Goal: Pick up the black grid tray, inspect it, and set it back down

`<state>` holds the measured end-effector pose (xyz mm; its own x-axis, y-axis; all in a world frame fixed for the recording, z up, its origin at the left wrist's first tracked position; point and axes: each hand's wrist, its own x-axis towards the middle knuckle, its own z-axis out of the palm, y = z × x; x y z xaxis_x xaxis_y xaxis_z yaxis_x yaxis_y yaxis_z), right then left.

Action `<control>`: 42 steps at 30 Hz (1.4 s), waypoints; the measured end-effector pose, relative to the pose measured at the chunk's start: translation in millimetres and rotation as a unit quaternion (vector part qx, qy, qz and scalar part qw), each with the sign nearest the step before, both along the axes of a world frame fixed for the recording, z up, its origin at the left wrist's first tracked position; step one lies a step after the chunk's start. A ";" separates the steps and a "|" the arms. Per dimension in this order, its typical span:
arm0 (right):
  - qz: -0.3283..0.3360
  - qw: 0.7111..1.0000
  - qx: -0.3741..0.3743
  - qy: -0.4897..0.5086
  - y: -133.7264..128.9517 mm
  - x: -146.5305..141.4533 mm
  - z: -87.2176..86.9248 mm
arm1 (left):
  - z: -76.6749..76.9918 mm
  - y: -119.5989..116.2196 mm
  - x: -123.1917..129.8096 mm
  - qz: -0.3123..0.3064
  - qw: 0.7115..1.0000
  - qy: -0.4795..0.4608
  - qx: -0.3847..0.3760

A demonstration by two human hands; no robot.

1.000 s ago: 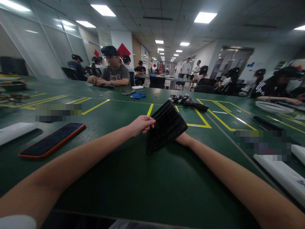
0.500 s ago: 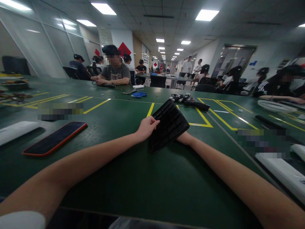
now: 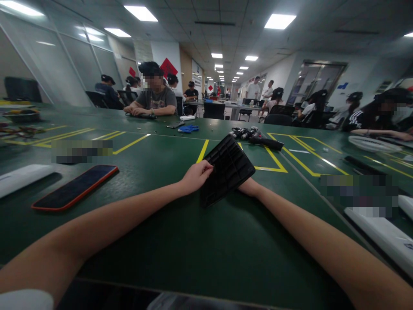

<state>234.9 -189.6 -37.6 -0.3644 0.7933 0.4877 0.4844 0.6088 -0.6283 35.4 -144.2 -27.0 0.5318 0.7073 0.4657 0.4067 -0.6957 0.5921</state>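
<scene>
A black tray (image 3: 229,170) with a grid of shallow compartments is held tilted above the green table (image 3: 180,249). My right hand (image 3: 250,187) supports it from behind at its lower right edge, and most of those fingers are hidden behind it. At the tray's left side is my left hand (image 3: 197,175), its thumb and fingers pinched together over the compartments. Whatever lies between those fingertips is too small to make out.
A phone with an orange rim (image 3: 75,187) and a white device (image 3: 26,177) lie left. Beyond the tray are dark metal parts (image 3: 247,133) and a blue glove (image 3: 188,128). Another white device (image 3: 380,234) lies right. A person (image 3: 155,92) sits across the table.
My left hand has shifted slightly left and down along the tray. The tray and my right hand have barely moved.
</scene>
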 end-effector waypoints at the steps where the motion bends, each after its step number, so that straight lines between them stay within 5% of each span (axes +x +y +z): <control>1: -0.003 1.000 -0.001 0.001 0.8 0.1 -0.8 | 1.4 2.5 0.3 0.003 1.000 0.004 -0.004; 21: -0.014 1.000 0.002 -0.028 5.0 3.5 -4.9 | 13.5 11.5 3.4 0.018 0.988 0.146 0.046; 27: -0.008 0.999 0.019 -0.036 4.6 2.4 -1.9 | 18.6 14.4 -2.8 -0.076 0.991 0.110 0.030; 34: -0.010 1.000 0.011 -0.025 2.7 1.3 -2.0 | 28.1 14.6 -6.4 -0.090 0.988 0.124 0.018; 38: -0.007 0.999 0.018 -0.035 0.6 -0.9 2.5 | 29.3 14.5 -4.2 -0.086 0.987 -0.027 -0.134; 42: -0.004 0.998 0.017 -0.056 -0.2 -1.0 3.9 | 25.1 16.9 1.2 -0.032 0.932 -0.150 -0.328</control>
<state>233.9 -189.9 -33.7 -0.4115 0.7805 0.4705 0.5553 0.6241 -0.5496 36.6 -127.3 -1.9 0.4972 0.8641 0.0789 0.1245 -0.1610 0.9791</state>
